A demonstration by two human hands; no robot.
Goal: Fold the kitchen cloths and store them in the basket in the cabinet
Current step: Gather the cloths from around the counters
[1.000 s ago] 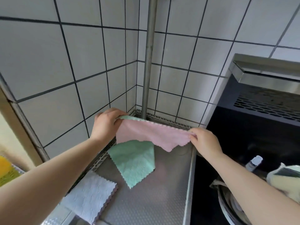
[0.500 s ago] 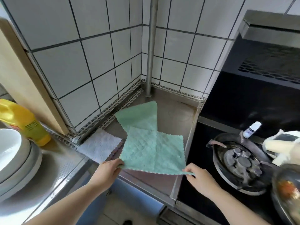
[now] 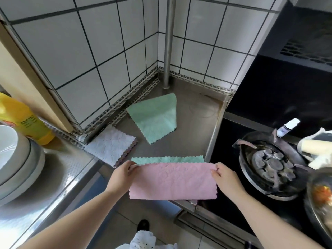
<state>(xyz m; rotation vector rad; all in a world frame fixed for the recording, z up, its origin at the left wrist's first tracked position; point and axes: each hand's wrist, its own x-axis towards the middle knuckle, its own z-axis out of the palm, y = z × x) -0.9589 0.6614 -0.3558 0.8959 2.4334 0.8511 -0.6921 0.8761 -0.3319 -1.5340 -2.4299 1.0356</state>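
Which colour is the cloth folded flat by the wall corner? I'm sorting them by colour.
Pale lilac-grey folded cloth, darker purple at its edges; head view.

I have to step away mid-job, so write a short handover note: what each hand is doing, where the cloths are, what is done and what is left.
Left hand and right hand each pinch an upper corner of the pink-and-green cloth, held folded over the front edge of the steel counter.
A green cloth lies on the counter, not neatly squared.
A lilac cloth lies folded square at the counter's left.
Done: the lilac one folded, the held one half folded.
Left: finish this fold, fold the green one, store them all. No basket or cabinet is in view.
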